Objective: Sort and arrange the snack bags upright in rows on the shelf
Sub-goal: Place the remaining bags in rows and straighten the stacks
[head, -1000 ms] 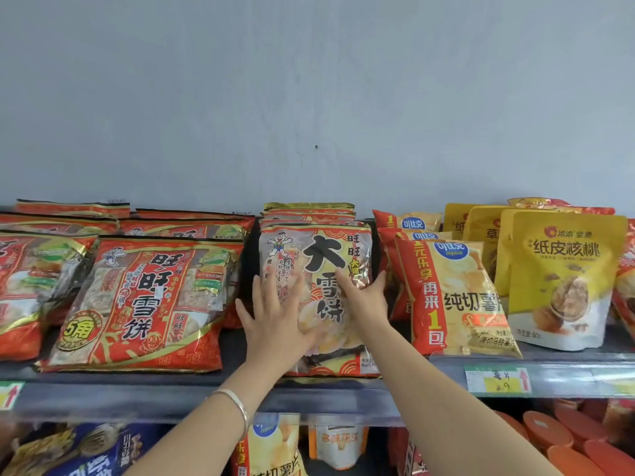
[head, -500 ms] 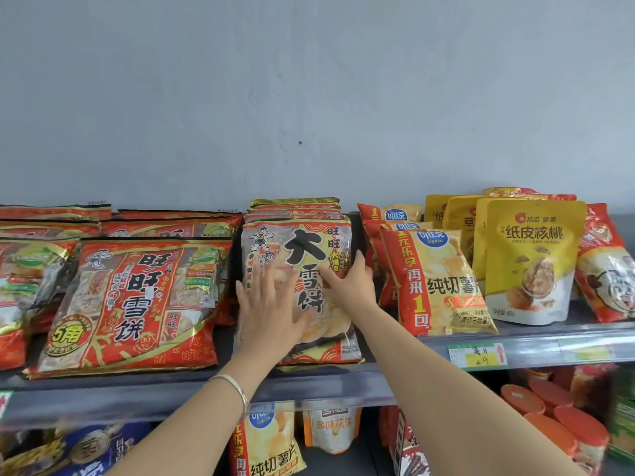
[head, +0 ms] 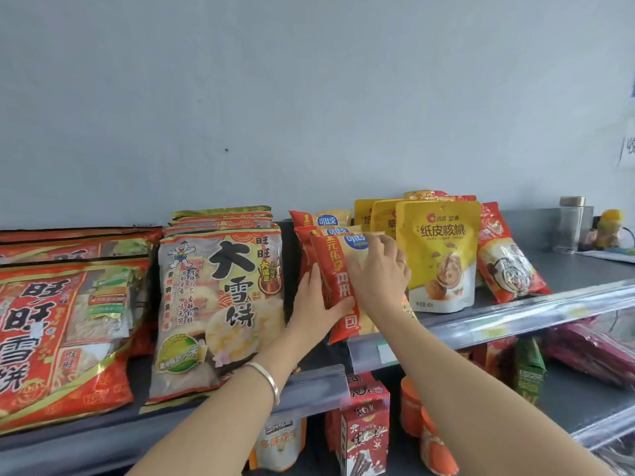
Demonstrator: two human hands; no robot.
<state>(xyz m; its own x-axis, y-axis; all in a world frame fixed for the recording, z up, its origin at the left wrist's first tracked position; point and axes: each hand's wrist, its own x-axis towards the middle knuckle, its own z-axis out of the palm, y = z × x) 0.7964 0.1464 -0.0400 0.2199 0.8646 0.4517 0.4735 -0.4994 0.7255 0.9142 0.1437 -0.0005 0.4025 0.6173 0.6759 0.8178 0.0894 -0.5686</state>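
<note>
The front red-and-yellow potato chip bag [head: 338,269] leans upright at the middle of the top shelf [head: 515,304], with two like bags behind it. My left hand [head: 314,300] grips its left edge, thumb across the front. My right hand [head: 378,269] lies spread on its face, fingers touching the top right corner. Left of it stands the row of large rice cracker bags with black characters [head: 220,304], free of my hands. Further left lie the big red rice cracker bags [head: 62,338]. Right of the chips stand yellow walnut pouches [head: 439,255] and a tilted red bag [head: 508,259].
The grey wall rises behind the shelf. A glass jar [head: 570,225] and a yellow toy [head: 610,228] stand at the far right. On the lower shelf are red cartons [head: 364,431], orange tubs [head: 412,407], a peanut bag [head: 278,444] and dark red packs [head: 591,352].
Both hands left the large rice cracker bag and moved right onto the front chip bag. The view shifted right and the rice cracker bag now stands with its whole face showing.
</note>
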